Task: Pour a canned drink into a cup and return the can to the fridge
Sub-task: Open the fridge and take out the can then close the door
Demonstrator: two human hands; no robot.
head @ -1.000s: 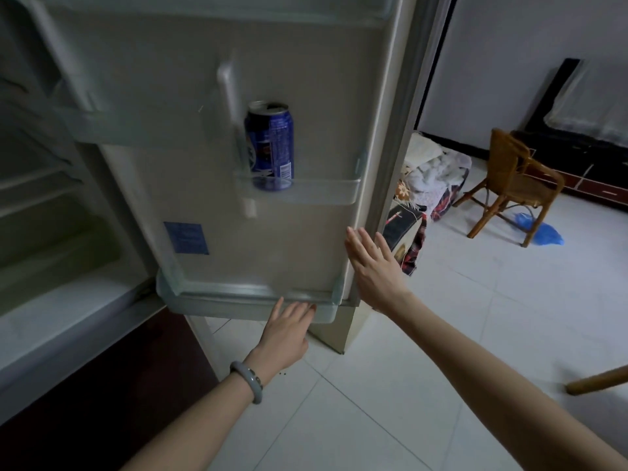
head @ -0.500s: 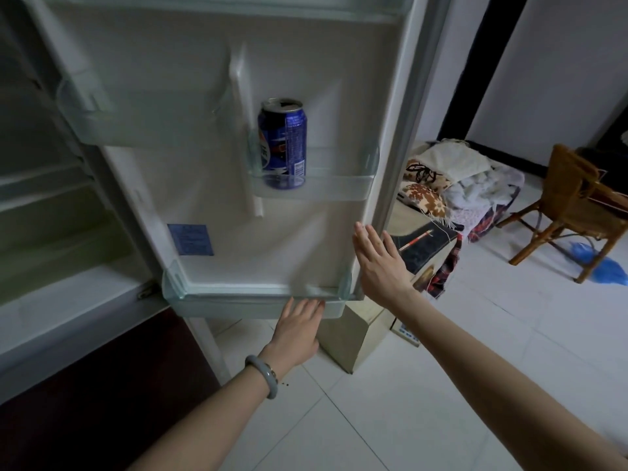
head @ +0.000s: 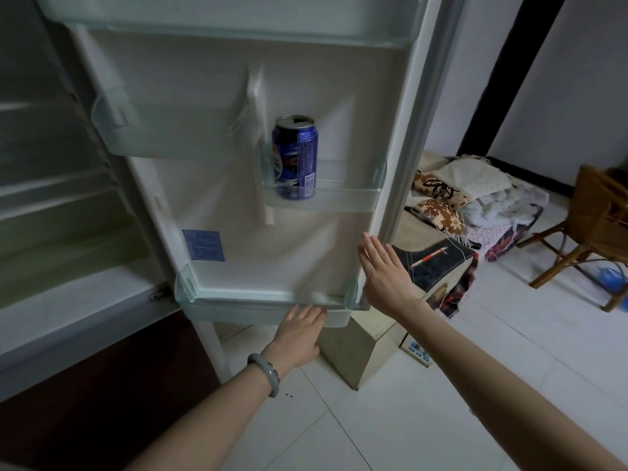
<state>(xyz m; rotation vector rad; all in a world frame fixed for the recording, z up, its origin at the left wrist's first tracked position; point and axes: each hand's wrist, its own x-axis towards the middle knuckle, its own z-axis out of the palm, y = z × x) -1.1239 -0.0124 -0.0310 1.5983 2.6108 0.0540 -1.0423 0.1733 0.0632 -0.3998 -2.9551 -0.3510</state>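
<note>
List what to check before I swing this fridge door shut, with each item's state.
1. Can stands upright in its door shelf: ok.
2. Can top sealed against sloshing: not ok, the opening shows.
3. Both hands free: ok, left hand lies flat at the bottom shelf, right hand flat by the door edge.
4. Fingers clear of the closing edge: cannot tell.
5. Fridge interior free of anything sticking out: cannot tell, dim and blurred.

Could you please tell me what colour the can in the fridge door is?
The can is blue, seen in the head view.
</note>
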